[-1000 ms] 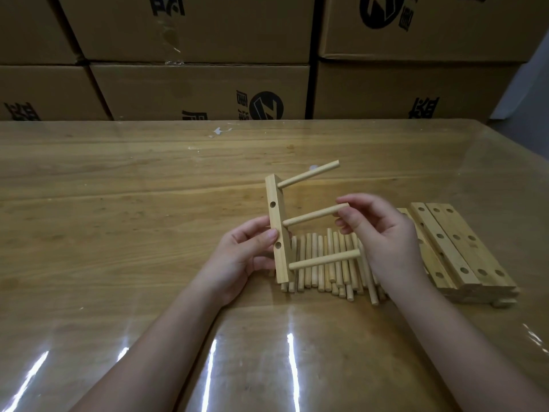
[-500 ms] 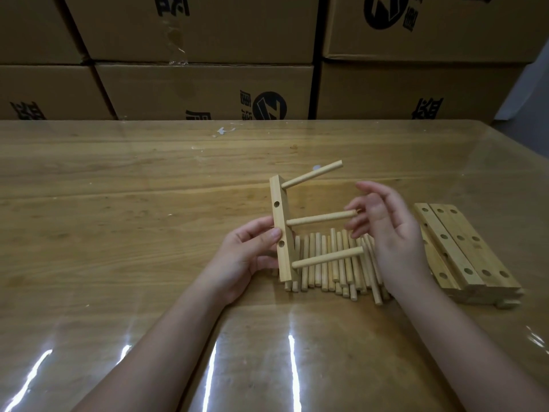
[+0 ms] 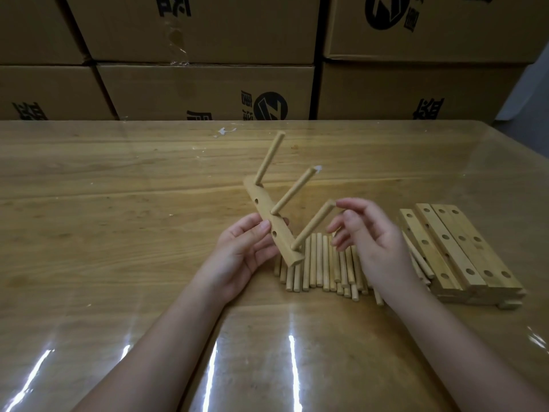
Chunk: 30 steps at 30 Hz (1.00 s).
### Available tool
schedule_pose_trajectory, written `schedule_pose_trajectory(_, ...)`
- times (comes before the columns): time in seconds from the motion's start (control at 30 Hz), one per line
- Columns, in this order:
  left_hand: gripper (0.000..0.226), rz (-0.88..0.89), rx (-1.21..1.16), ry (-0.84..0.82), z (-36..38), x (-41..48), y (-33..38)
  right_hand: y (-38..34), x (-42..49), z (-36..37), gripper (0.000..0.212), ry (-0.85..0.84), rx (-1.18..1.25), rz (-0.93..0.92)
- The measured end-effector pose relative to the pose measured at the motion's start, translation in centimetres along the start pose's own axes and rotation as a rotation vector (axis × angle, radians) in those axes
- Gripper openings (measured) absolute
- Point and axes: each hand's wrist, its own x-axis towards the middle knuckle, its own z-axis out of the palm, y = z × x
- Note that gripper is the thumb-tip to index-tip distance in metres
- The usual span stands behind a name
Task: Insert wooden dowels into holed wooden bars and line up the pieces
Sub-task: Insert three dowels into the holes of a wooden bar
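Seating of the nearest dowel is the step in hand, judging by the contact. The left hand [image 3: 240, 254] grips the pale holed wooden bar [image 3: 269, 221] at frame centre, with the thumb laid across its front face and the fingers curled behind. The bar is tilted, with its lower end over the row of loose light-wood dowels [image 3: 323, 263] on the glossy wooden table [image 3: 118, 188]; whether it touches them cannot be told. Three round pegs project from the bar toward the upper right: the far dowel [image 3: 270, 159], the middle dowel [image 3: 294, 190] and the nearest dowel [image 3: 313, 224]. The two holes between them are empty. The right hand [image 3: 377, 236] has its fingers loosely spread and gently curved. Its index fingertip [image 3: 338, 205] touches the free end of the nearest dowel, and the thumb sits apart below it, so the hand pinches nothing.

Procedure: push along the dowel's axis, not across it, so the peg does not lever in its hole. Brace the bar from behind with the left fingers, directly opposite that hole. Press until the three pegs look parallel. The stack of flat holed bars [image 3: 454, 248] at frame right lies well apart — probably the next supply.
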Motion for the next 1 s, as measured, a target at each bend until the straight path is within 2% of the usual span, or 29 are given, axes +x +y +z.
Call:
schedule_pose_trajectory(0.1, 0.033, 0.016, -0.035, 0.022, -0.1, 0.0, 0.0, 0.1, -0.5, 0.7, 0.017, -0.097, -0.032, 0.008)
schedule_pose_trajectory(0.2, 0.04, 0.026, -0.085, 0.015, 0.1, 0.0, 0.1, 0.0, -1.0, 1.3, 0.03, -0.169, -0.088, 0.007)
schedule_pose_trajectory(0.3, 0.043, 0.03, -0.1, -0.01, 0.2, -0.2, 0.1, 0.0, -1.3, 1.8, 0.04, -0.196, -0.243, -0.001)
schedule_pose_trajectory(0.37, 0.04, 0.026, -0.086, -0.024, 0.3, -0.2, 0.0, 0.0, -1.4, 2.0, 0.044, -0.177, -0.316, -0.031)
schedule_pose_trajectory(0.6, 0.032, 0.032, -0.055, 0.005, 0.6, -0.2, -0.2, 0.4, -1.1, 1.9, 0.023, -0.05, -0.269, -0.063)
schedule_pose_trajectory(0.7, 0.033, 0.03, -0.051, 0.039, 0.6, -0.2, -0.3, 0.8, -0.9, 1.7, 0.02, -0.019, -0.259, -0.024)
schedule_pose_trajectory(0.9, 0.045, 0.13, -0.103, 0.245, 0.3, -0.2, 0.5, 0.8, -0.1, 0.3, 0.021, 0.026, -0.202, 0.047)
schedule_pose_trajectory(1.0, 0.044, 0.151, -0.055, 0.315, 0.0, -0.4, 0.9, 0.9, 0.2, -0.1, 0.022, 0.043, -0.207, 0.066)
